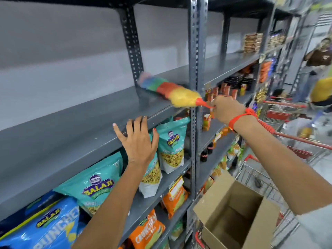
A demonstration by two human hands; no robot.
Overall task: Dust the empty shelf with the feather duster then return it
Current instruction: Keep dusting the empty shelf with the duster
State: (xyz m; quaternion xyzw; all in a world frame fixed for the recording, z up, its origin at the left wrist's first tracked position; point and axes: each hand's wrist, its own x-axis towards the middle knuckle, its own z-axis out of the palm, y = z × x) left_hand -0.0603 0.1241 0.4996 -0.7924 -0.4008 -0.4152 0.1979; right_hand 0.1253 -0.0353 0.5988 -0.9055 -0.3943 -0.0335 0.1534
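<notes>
The right hand (pixel 227 109) is closed around the red handle of the feather duster (pixel 168 91), just beside the grey upright post (pixel 195 69) of the rack. The duster's fluffy head, yellow near the handle and then red, green and blue, lies across the empty shelf (pixel 71 126) and looks blurred. A red coiled cord (pixel 258 119) goes around the right wrist. The left hand (pixel 138 139) holds nothing; its fingers are spread and rest on the front edge of the same shelf. Below this shelf stand teal Balaji snack bags (pixel 170 146). An open cardboard box (pixel 237 212) sits in a shopping cart (pixel 269 177) on the right.
</notes>
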